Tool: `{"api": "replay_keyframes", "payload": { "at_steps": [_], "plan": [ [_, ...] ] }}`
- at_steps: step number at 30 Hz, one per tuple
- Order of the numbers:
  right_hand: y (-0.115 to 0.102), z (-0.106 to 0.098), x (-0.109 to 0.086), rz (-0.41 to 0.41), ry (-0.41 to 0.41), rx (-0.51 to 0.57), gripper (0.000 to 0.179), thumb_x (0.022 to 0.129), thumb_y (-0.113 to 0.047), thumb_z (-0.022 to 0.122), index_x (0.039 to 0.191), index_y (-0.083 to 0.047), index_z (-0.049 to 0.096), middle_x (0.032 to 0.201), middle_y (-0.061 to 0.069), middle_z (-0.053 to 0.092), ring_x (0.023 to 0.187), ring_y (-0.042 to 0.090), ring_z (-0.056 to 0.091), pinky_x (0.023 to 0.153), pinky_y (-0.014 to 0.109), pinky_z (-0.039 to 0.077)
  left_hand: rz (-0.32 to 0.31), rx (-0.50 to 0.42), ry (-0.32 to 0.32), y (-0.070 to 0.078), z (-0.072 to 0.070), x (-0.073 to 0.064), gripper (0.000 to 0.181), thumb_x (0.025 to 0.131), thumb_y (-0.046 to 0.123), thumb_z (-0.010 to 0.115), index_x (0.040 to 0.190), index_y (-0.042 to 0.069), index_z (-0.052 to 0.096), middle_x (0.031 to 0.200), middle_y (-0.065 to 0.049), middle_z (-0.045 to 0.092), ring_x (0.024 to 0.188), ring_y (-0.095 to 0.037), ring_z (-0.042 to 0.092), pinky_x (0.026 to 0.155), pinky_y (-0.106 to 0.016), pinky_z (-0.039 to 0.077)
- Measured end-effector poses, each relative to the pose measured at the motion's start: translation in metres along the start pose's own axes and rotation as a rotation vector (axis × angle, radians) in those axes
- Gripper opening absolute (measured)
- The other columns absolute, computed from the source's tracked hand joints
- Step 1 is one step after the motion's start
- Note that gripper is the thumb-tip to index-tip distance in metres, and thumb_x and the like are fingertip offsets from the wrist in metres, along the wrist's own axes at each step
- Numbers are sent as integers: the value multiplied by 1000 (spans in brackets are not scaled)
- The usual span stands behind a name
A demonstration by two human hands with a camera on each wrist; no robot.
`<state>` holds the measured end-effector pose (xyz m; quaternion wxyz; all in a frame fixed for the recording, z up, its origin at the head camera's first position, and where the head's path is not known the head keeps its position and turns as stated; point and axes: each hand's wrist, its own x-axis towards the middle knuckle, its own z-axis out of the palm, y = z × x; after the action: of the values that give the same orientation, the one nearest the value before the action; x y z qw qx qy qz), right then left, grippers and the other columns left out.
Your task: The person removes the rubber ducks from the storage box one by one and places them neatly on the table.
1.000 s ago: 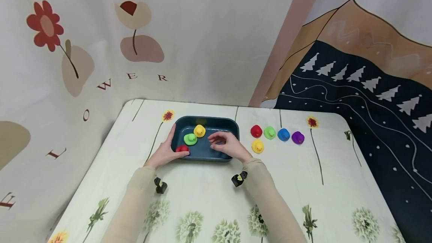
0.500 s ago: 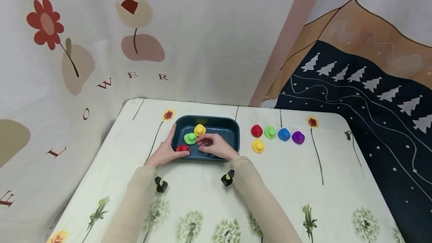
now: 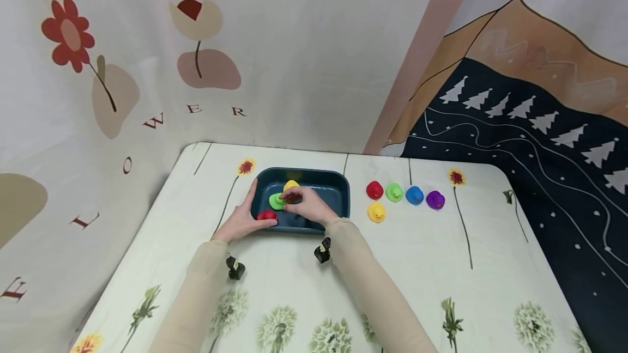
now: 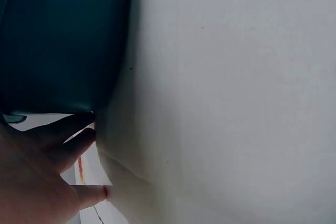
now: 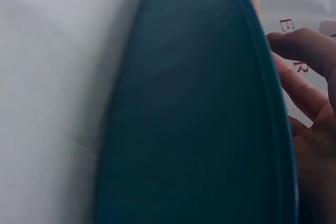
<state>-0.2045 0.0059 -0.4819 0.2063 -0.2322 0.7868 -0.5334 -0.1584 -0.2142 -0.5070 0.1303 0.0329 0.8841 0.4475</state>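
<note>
While the left hand (image 3: pixel 240 223) rests with straight, spread fingers against the tray (image 3: pixel 335 199), the right hand (image 3: pixel 308 206) curls at the green duck (image 3: pixel 275 202) inside it – whether it pinches, one cannot tell. The step seems to be grasping this duck; the next move probably calls for a sure pinch. Farther, on the back cloth (image 3: pixel 304 80), letters (image 3: pixel 154 120) spell FLOWER – no brand is readable.

"Where is there room?"
"At the right end of the tray (image 3: pixel 338 200), right of my right hand (image 3: pixel 310 204), and over the surface (image 3: pixel 284 282) nearer me."
"What blocks you?"
"My left hand (image 3: pixel 242 221) at the left end, the red duck (image 3: pixel 267 214) beside its thumb, then the green duck (image 3: pixel 275 202) and yellow duck (image 3: pixel 290 184)."
</note>
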Motion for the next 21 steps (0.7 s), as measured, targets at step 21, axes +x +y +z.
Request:
{"api": "replay_keyframes", "payload": {
  "at_steps": [21],
  "plan": [
    [4,14,15,44,22,-75,34,90,-4,67,124,-5,65,114,8,58,101,21,53,89,31,46,25,9,12,1,-1,0,115,80,42,77,155,33,-10,155,-26,18,133,-54,27,100,-68,28]
  ]
}}
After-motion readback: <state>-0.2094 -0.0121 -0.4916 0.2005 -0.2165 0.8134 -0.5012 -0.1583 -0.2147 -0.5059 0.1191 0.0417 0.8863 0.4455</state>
